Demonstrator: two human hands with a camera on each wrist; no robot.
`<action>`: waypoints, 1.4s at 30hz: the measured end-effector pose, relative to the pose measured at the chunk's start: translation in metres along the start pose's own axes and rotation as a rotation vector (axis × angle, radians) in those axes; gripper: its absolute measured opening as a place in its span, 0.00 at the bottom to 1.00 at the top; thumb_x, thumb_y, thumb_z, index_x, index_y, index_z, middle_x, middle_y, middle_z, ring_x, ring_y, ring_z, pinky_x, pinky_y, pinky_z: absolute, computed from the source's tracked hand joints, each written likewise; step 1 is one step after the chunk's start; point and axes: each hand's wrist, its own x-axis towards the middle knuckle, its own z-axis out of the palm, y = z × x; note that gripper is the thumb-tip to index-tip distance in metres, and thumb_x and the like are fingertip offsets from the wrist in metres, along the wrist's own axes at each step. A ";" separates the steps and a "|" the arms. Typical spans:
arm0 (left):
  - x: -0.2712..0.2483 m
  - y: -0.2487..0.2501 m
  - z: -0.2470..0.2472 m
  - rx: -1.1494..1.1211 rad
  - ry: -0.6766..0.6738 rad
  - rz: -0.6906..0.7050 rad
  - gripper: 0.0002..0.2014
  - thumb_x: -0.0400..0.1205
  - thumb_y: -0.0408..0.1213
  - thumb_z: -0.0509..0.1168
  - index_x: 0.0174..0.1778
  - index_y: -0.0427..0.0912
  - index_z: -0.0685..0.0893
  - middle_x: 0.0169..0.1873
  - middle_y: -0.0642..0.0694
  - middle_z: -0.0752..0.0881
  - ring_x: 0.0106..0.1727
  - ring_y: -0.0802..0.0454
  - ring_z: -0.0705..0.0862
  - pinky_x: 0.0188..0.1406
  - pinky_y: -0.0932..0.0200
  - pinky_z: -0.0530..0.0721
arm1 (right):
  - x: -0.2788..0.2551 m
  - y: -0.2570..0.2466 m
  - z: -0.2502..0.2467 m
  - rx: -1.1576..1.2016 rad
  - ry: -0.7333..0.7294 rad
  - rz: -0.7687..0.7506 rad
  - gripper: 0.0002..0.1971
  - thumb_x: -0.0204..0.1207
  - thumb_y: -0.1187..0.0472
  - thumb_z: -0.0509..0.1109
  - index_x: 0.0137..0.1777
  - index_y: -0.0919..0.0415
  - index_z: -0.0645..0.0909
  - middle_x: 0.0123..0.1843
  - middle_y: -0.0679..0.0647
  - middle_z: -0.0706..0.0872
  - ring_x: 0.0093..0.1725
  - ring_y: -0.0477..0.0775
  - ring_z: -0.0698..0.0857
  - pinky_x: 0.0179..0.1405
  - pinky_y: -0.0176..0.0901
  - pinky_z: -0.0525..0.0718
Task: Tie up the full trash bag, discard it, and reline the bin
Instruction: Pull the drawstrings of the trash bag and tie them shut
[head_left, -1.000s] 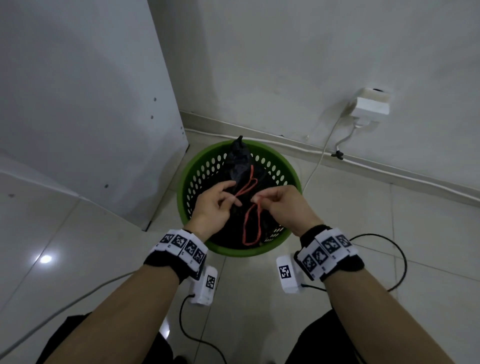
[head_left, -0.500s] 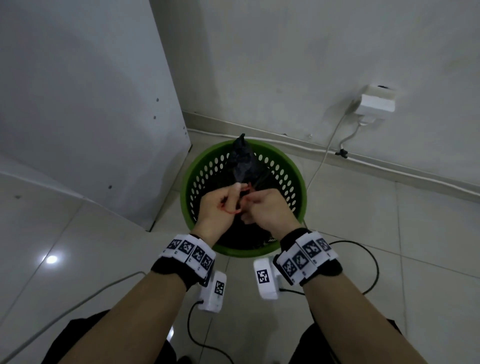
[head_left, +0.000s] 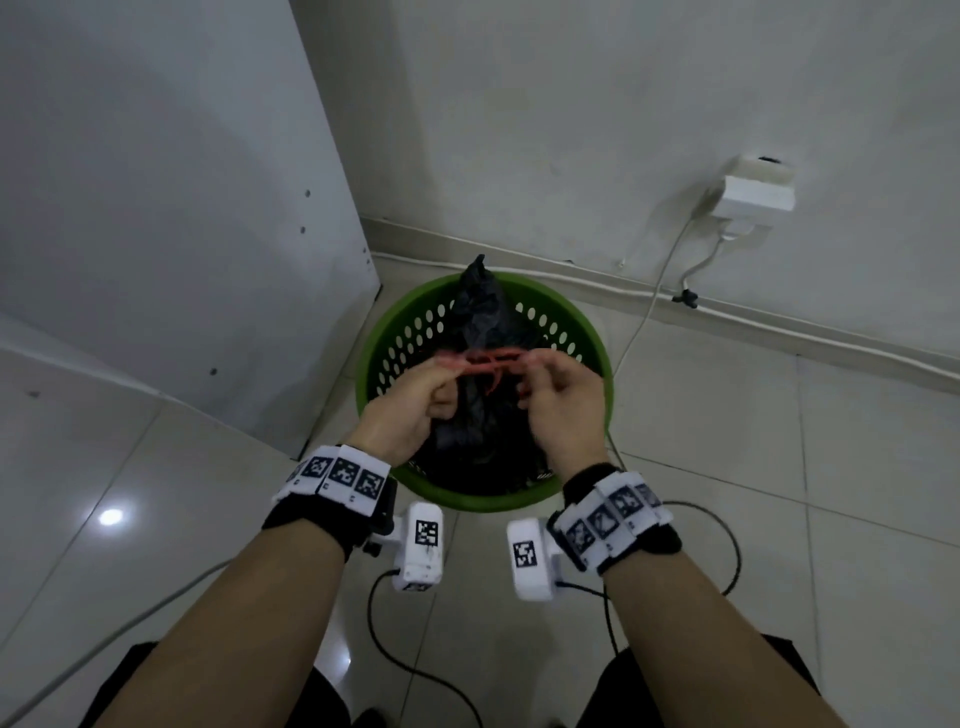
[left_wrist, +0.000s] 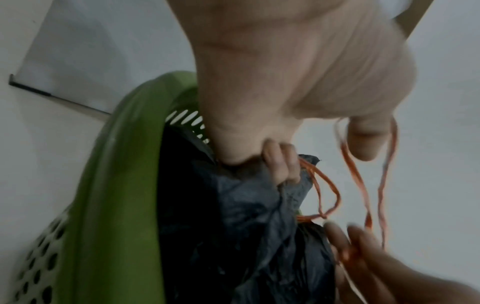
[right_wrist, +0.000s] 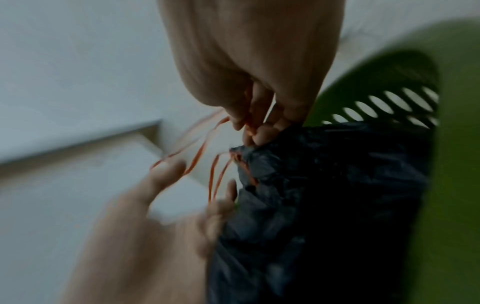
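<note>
A black trash bag (head_left: 475, 312) stands in the green perforated bin (head_left: 395, 332), its top gathered to a point. Red drawstrings (head_left: 485, 361) stretch sideways between my two hands above the bag. My left hand (head_left: 444, 376) pinches the left end, and in the left wrist view a string loop (left_wrist: 384, 185) runs round one finger (left_wrist: 363, 142) while other fingers press on the bag (left_wrist: 233, 216). My right hand (head_left: 527, 376) pinches the right end; the blurred right wrist view shows its fingertips (right_wrist: 255, 127) closed on the strings beside the bag (right_wrist: 324, 185).
A white cabinet panel (head_left: 182, 208) stands just left of the bin. A wall adapter (head_left: 758, 189) with a cable (head_left: 654, 291) hangs at the back right. Black cables (head_left: 727, 545) trail over the tiled floor near my wrists.
My hands were pressed together over the bag half a second ago. They have now drawn apart sideways, pulling the red drawstrings out into a line between them.
</note>
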 end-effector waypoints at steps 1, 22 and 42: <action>-0.001 0.002 -0.003 -0.111 -0.047 0.010 0.10 0.74 0.35 0.60 0.47 0.37 0.81 0.24 0.52 0.71 0.25 0.60 0.68 0.24 0.67 0.63 | 0.006 0.000 -0.004 0.179 0.055 0.167 0.09 0.83 0.63 0.68 0.43 0.57 0.88 0.36 0.49 0.91 0.36 0.50 0.86 0.44 0.48 0.87; -0.011 -0.019 0.019 0.773 -0.089 0.290 0.13 0.87 0.42 0.61 0.39 0.48 0.88 0.36 0.57 0.89 0.39 0.58 0.86 0.45 0.57 0.82 | -0.016 -0.013 0.008 0.417 -0.285 0.332 0.09 0.83 0.66 0.68 0.53 0.66 0.90 0.52 0.57 0.92 0.34 0.45 0.83 0.41 0.36 0.82; -0.029 -0.013 0.004 0.698 -0.052 0.674 0.14 0.78 0.21 0.65 0.42 0.40 0.94 0.46 0.49 0.92 0.52 0.58 0.89 0.59 0.58 0.86 | 0.013 0.000 -0.026 0.230 -0.973 0.482 0.09 0.78 0.60 0.71 0.48 0.68 0.85 0.33 0.49 0.85 0.39 0.46 0.82 0.50 0.42 0.75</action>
